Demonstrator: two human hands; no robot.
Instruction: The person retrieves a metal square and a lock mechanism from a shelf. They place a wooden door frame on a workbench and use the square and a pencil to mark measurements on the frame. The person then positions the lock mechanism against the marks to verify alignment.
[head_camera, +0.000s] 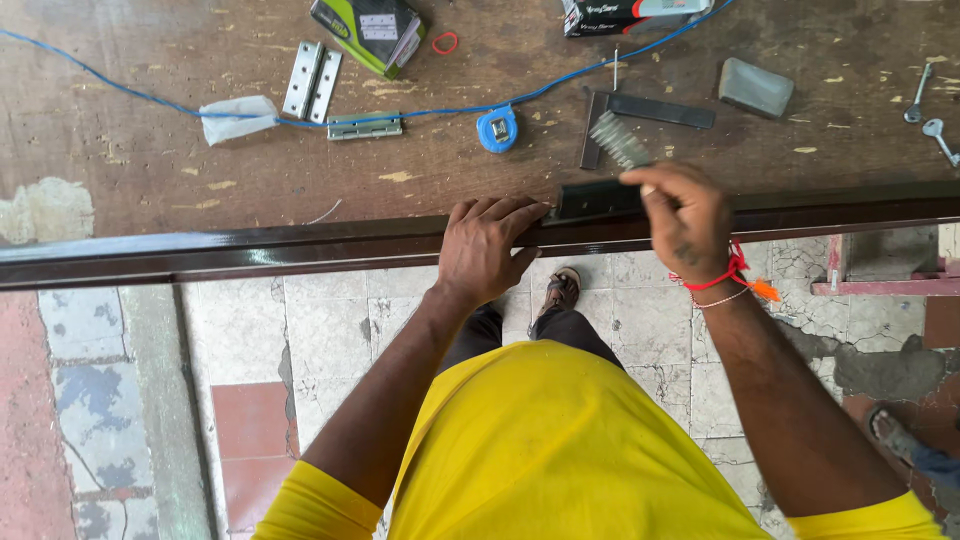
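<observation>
My left hand (487, 245) rests flat on a long dark glossy brown bar (250, 250) that runs along the near edge of the wooden workbench. My right hand (682, 215) hovers just right of it, fingers closed on a small blurred grey ridged tool (620, 140). Between the two hands a black metal plate (595, 198) lies on the bar. A black L-shaped bracket (640, 112) is on the bench behind it.
On the worn wooden bench (120, 150) lie silver hinges (312, 80), another hinge (365, 126), a blue tape measure (497, 129), a blue cable (120, 88), a green-black box (368, 32), a grey block (755, 88) and keys (930, 115). Tiled floor lies below.
</observation>
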